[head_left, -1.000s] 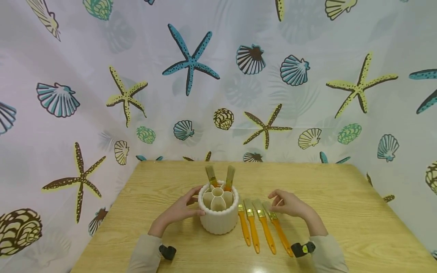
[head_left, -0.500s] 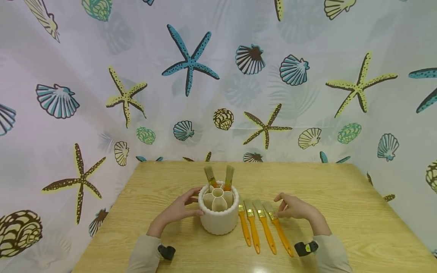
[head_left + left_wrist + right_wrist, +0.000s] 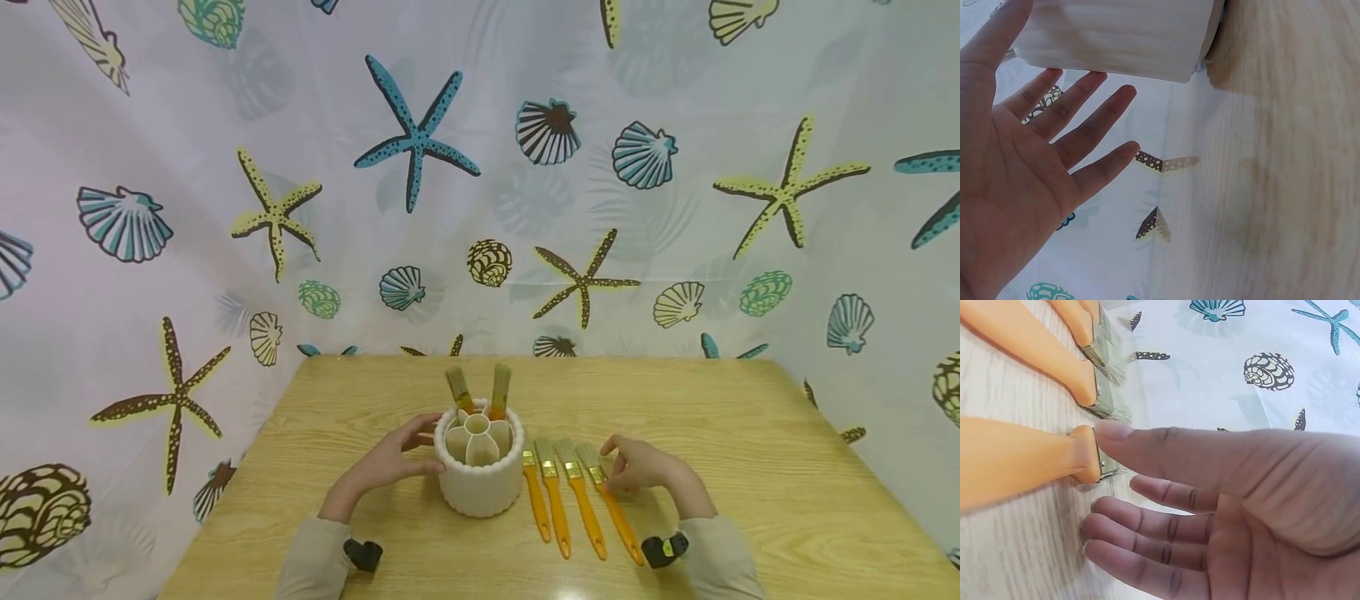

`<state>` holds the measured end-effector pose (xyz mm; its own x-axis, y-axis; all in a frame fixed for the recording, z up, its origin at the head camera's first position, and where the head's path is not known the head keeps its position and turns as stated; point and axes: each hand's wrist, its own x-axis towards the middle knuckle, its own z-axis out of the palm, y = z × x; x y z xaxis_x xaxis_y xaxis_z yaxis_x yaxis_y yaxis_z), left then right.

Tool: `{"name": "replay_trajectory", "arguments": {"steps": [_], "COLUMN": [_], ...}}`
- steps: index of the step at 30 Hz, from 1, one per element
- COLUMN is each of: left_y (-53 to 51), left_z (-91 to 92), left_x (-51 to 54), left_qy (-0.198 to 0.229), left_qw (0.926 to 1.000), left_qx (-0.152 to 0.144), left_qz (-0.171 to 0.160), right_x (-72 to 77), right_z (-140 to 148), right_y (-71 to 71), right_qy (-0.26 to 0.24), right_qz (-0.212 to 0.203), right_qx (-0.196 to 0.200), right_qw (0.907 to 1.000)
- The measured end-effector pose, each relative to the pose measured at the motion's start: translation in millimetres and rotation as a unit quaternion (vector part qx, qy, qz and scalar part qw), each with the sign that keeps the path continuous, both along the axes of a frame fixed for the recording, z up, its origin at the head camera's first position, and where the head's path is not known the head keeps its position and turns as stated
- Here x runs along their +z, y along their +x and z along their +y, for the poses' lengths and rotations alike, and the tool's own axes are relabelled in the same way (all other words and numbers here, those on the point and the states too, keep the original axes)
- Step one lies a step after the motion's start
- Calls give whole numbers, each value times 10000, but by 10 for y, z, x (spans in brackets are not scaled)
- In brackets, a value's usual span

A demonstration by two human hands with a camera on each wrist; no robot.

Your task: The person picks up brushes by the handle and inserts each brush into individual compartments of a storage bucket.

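Observation:
A white round brush holder (image 3: pixel 480 493) with petal-shaped compartments stands on the table. Two paintbrushes, one at the left (image 3: pixel 460 390) and one at the right (image 3: pixel 500 392), stand bristles up in its rear compartments. My left hand (image 3: pixel 384 460) rests at the holder's left side, thumb in front; its fingers are spread and fairly straight in the left wrist view. Several orange-handled paintbrushes lie in a row right of the holder. My right hand (image 3: pixel 647 471) is beside the rightmost paintbrush (image 3: pixel 619 525). In the right wrist view the thumb meets that paintbrush (image 3: pixel 1029 459) near its metal band, other fingers loosely bent.
The wooden table (image 3: pixel 787 483) extends to both sides of the hands. A white curtain (image 3: pixel 570 200) printed with starfish and shells hangs behind and at both sides. Dark wrist cameras sit on the left cuff (image 3: pixel 363 555) and the right cuff (image 3: pixel 664 550).
My right hand has moved slightly down and toward the handle of the rightmost paintbrush, from near its bristles. My left hand and the holder have stayed about where they were.

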<state>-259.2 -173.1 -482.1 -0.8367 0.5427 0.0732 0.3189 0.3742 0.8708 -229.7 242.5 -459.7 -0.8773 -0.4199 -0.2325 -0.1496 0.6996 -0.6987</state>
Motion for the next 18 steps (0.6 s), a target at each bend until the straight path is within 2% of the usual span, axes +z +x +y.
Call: {"name": "replay_trajectory", "arguments": {"steps": [10,18], "left_y": [8,2], "left_z": [-8,-6], "left_x": [-13,-29], "left_qy": [-8,-16], "left_qw": [10000,10000], "left_qx": [-6,43], "left_qz": [66,51], "right_x": [-10,-10], "right_z": [-51,-112], "right_y": [14,39], "right_qy": [47,106], "right_qz": [-20,-99], "right_qx": [80,-232], "right_qw": [10000,9996]}}
